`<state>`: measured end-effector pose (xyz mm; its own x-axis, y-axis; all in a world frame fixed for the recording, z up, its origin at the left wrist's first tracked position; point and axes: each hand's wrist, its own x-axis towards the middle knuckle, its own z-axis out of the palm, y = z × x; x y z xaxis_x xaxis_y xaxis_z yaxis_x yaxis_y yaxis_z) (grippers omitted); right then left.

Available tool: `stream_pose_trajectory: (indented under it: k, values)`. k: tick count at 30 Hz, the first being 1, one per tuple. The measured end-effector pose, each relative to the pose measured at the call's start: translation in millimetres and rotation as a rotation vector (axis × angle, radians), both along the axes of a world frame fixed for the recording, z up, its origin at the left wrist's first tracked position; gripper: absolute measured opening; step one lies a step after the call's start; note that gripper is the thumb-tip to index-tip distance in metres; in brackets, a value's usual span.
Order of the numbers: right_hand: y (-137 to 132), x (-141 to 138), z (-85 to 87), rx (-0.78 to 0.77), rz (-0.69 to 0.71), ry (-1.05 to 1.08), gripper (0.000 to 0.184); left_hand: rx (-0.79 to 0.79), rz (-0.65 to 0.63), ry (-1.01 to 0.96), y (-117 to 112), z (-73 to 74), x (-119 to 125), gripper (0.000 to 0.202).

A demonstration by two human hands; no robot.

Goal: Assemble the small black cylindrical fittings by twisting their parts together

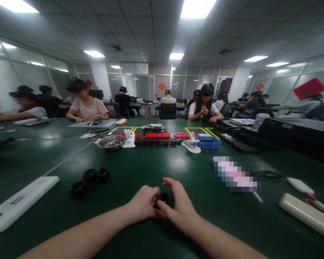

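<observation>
A small glossy black round part point(162, 198) sits between my two hands, low over the green table. My left hand point(145, 202) is closed around its left side, the fingers curled. My right hand point(180, 203) is at its right side: the thumb lies against the part, while the index finger stretches out, spread away from it. The other right fingers are mostly hidden. To the left, several similar black round parts stand in a group on the table, one of them the nearest black ring-shaped part point(78, 189).
A white flat device point(21, 203) lies left, a cream power bank point(306, 215) right, near a blurred-out pink item point(236, 173). Ahead are a metal bowl point(111, 142), white clamps point(192, 144), red blocks point(157, 135) and a blue tray point(209, 142). People sit across the table.
</observation>
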<state>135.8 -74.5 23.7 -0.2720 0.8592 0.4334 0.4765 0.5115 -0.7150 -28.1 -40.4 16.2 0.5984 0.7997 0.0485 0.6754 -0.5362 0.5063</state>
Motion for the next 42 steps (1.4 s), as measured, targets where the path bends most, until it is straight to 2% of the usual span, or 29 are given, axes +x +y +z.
stream_pose_trajectory:
  k: [3, 5, 9, 14, 16, 19, 22, 24, 28, 31, 35, 37, 40, 42]
  values:
    - [1.9, -3.6, -2.6, -0.021, -0.051, -0.041, 0.044, -0.004, -0.009, -0.015, -1.0, 1.6, 0.4, 0.029]
    - [1.4, -3.5, -2.9, -0.035, 0.009, -0.042, 0.039, -0.022, -0.024, -0.036, -1.6, 2.7, 0.5, 0.027]
    - [-0.9, 0.0, -1.7, -0.019, 0.142, 0.002, 0.057, -0.021, -0.029, -0.035, -0.7, 1.1, 0.2, 0.030]
    - [2.8, -3.2, -4.7, 0.005, -0.038, 0.000, 0.046, 0.051, -0.009, -0.006, 2.0, -5.9, 0.1, 0.031]
    - [3.9, -4.9, -6.4, -0.005, -0.058, -0.015, 0.040, 0.058, 0.000, -0.007, 1.4, -5.5, 0.4, 0.030]
    - [2.9, -4.1, -7.0, 0.015, 0.026, 0.005, 0.036, 0.021, -0.007, -0.015, -0.2, -1.3, 1.0, 0.029]
    - [0.9, -1.7, -5.3, 0.045, 0.124, 0.020, 0.049, 0.006, -0.025, -0.013, -0.4, 0.8, 1.1, 0.029]
    - [1.0, -1.9, -4.2, 0.059, 0.091, 0.021, 0.048, 0.018, -0.013, -0.007, 0.5, -0.7, 0.7, 0.031]
    - [3.9, -6.1, -4.3, 0.036, -0.065, 0.002, 0.035, 0.050, 0.005, 0.002, 1.4, -3.6, 0.2, 0.036]
    - [3.7, -7.2, -4.4, 0.007, -0.020, -0.006, 0.028, 0.031, 0.000, -0.009, -0.3, 0.8, 1.0, 0.032]
    - [1.0, -4.8, -2.3, 0.027, 0.094, 0.009, 0.044, 0.001, -0.030, -0.014, -1.8, 5.4, 1.8, 0.029]
    - [0.8, -5.1, -1.8, 0.037, 0.055, -0.005, 0.043, 0.017, -0.029, -0.004, -0.7, 2.5, 1.5, 0.028]
    - [2.1, -8.0, -3.3, 0.026, -0.064, -0.045, 0.027, 0.083, -0.013, -0.004, 1.9, -4.4, 0.8, 0.029]
    - [2.6, -9.3, -4.3, 0.006, -0.081, -0.059, 0.020, 0.101, -0.014, -0.010, 2.8, -6.3, 0.7, 0.029]
